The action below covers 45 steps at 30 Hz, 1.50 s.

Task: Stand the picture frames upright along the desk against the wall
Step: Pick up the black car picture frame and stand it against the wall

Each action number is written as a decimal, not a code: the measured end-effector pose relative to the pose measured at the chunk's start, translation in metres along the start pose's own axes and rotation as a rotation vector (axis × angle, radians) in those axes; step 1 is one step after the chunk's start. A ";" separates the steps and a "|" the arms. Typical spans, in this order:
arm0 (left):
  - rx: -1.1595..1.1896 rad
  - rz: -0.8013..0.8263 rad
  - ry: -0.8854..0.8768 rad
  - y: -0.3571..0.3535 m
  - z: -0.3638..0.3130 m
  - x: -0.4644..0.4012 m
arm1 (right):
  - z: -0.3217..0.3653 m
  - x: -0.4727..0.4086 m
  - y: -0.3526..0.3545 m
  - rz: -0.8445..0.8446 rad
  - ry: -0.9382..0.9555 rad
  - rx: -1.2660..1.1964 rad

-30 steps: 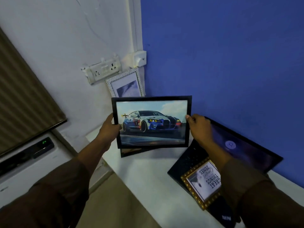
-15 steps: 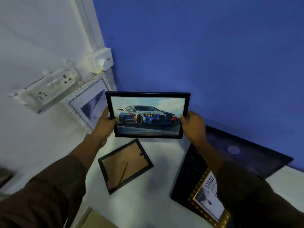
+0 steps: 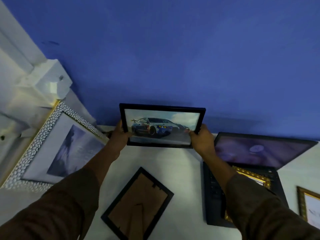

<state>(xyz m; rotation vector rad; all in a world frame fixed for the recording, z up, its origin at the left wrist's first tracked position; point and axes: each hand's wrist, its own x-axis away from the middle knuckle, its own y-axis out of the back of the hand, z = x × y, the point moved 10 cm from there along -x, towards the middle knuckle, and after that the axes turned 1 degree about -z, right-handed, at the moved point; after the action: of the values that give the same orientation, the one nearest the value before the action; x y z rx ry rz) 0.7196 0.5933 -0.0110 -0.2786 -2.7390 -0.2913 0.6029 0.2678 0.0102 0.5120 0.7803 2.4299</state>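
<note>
At nine o'clock a white pebbled frame [image 3: 57, 146] already leans against the white wall [image 3: 10, 70], under a switch box [image 3: 50, 82]. Moving right, the left hand [image 3: 119, 137] grips the left edge of the car frame [image 3: 162, 126], thumb on the front and fingers curled out of sight behind. That frame sits at twelve o'clock, held landscape and nearly upright, its top edge close to or touching the blue wall [image 3: 173, 49] and its bottom edge at or just above the desk [image 3: 181, 170]; I cannot tell whether it rests there yet. The right hand [image 3: 200, 141] closes on the lower right corner in the same pinch. At six o'clock a black frame [image 3: 138, 203] lies face down, its brown back and stand showing. At three o'clock an open laptop [image 3: 259, 153] sits with a gold frame [image 3: 254, 177] lying on its keyboard, and another gilt frame [image 3: 308, 205] lies at four o'clock by the picture's edge. The step in hand looks like placing the car frame. The next move likely calls for settling its base on the desk, tilting the top back against the blue wall, then easing both hands off without a slide.
</note>
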 end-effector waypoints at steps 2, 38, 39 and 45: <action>-0.015 0.021 0.027 -0.006 0.008 -0.009 | -0.007 -0.007 -0.003 -0.010 -0.036 -0.016; -0.107 0.001 0.114 -0.034 0.025 -0.026 | -0.037 -0.016 -0.018 -0.028 -0.205 -0.037; -0.110 -0.018 0.120 -0.031 0.027 -0.016 | -0.036 -0.009 -0.022 -0.002 -0.195 -0.049; -0.163 -0.223 0.141 0.013 0.065 0.059 | -0.014 0.031 -0.046 0.149 -0.061 -0.121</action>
<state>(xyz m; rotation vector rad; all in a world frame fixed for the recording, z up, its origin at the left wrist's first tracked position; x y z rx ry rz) 0.6467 0.6299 -0.0459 0.0070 -2.6113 -0.5734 0.5886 0.3125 -0.0232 0.6133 0.5841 2.5658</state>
